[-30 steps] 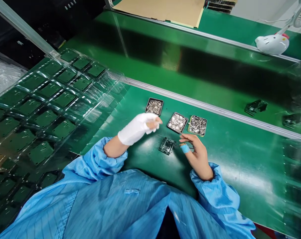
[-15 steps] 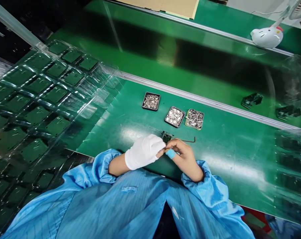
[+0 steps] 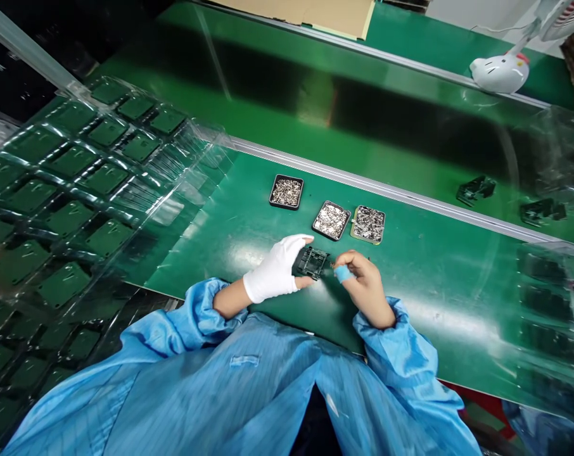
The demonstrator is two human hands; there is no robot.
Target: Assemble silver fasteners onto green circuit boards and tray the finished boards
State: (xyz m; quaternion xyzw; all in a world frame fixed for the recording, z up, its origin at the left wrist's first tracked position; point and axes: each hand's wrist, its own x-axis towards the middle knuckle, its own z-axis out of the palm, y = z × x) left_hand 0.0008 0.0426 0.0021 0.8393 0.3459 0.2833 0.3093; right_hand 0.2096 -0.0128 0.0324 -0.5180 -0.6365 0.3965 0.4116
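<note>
My left hand [image 3: 274,272], in a white glove with bare thumb and fingertips, curves around a small dark component [image 3: 314,262] that looks like a circuit board assembly. Its fingers are spread: the thumb lies at the near edge, a fingertip just beyond the far edge. I see no firm grip on it. To the right, my right hand [image 3: 360,282], bare with blue tape on one finger, is closed in a pinch beside the component. Something tiny may be between its fingertips, too small to name.
Beyond my hands stand a black tray of small metal parts [image 3: 286,191], a second black tray [image 3: 331,220] and a yellowish-edged tray [image 3: 368,224]. Clear plastic blister trays [image 3: 97,183] cover the left side. Dark parts [image 3: 477,190] lie at the right, behind a metal rail [image 3: 386,208].
My hands, together before, have parted. The left has opened around the dark component; the right has moved right and now hides most of the L-shaped hex key lying there.
</note>
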